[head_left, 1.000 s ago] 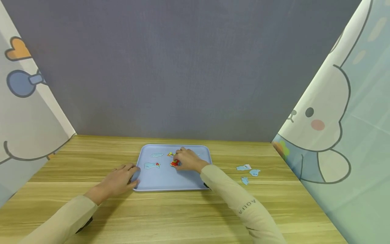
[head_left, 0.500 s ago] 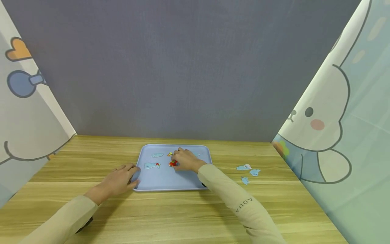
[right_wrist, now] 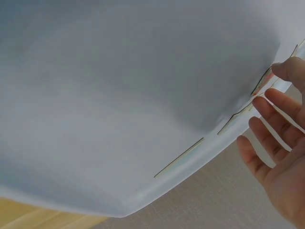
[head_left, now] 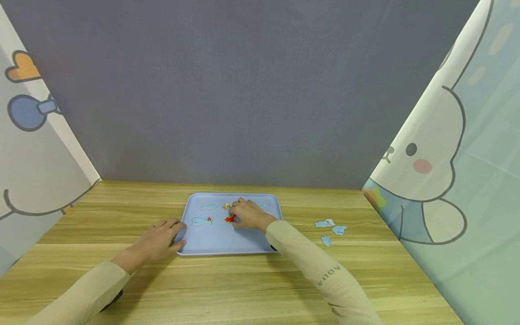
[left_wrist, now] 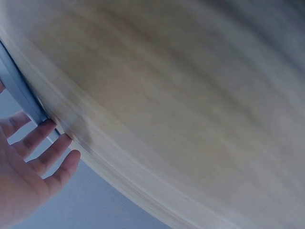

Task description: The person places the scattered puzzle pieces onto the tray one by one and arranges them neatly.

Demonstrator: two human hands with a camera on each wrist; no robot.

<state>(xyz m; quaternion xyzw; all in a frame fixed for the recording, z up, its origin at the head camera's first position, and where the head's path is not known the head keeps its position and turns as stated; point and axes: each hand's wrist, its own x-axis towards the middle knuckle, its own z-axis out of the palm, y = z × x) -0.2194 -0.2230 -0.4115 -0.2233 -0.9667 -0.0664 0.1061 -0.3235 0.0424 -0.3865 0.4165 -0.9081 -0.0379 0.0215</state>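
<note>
I count two hands, a left hand (head_left: 159,239) and a right hand (head_left: 248,215), and one rectangular pale-blue tray (head_left: 231,243). Well right of the right hand lie three flat cut-out light-blue pieces (head_left: 324,223) (head_left: 339,230) (head_left: 326,241). On the tray five pieces show: one red piece (head_left: 229,219) at that hand, one orange-and-yellow piece (head_left: 225,206) near it, two blue-grey pieces (head_left: 209,207) (head_left: 200,221) farther left, one partly hidden blue piece (head_left: 262,206) behind.
</note>
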